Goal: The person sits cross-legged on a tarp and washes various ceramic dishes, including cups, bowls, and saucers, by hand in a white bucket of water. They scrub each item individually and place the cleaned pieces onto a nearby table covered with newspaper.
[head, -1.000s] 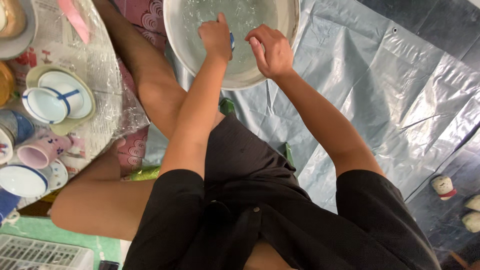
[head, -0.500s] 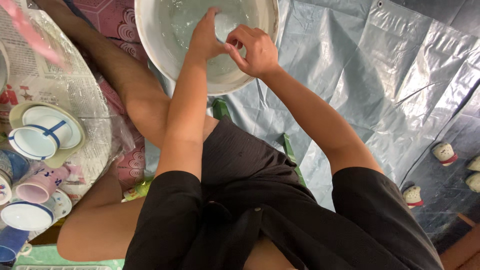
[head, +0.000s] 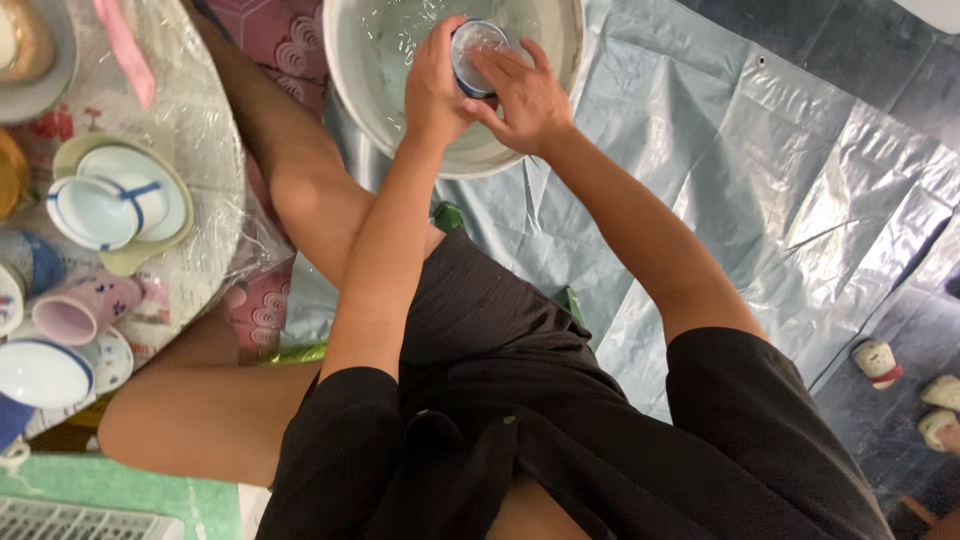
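A small blue-rimmed glass cup point(head: 478, 55) is held between both hands above a wide pale basin point(head: 350, 75) of water, its open mouth tilted up toward the camera and its axis leaning away from the person. The left hand point(head: 435, 90) wraps around the cup's left side with fingers curled shut on it, while the right hand point(head: 525, 95) rests its fingers across the rim and the right side, also closed on the cup. The basin sits on a grey plastic tarpaulin point(head: 760, 180) that spreads away to the right of the right hand. Left of the left arm, well apart from the hands, a round tray wrapped in clear plastic film point(head: 200, 130) carries crockery: a white blue-rimmed bowl point(head: 95, 212) nested on a pale green plate point(head: 150, 255), a pink mug point(head: 85, 308) lying on its side with its mouth facing left, and a white dish with a blue rim point(head: 40, 373). A pink strip point(head: 122, 45) lies at the tray's far edge. No labels can be made out on any item. Far right, small cream objects point(head: 878, 360) lie on the tarpaulin, too small to identify.
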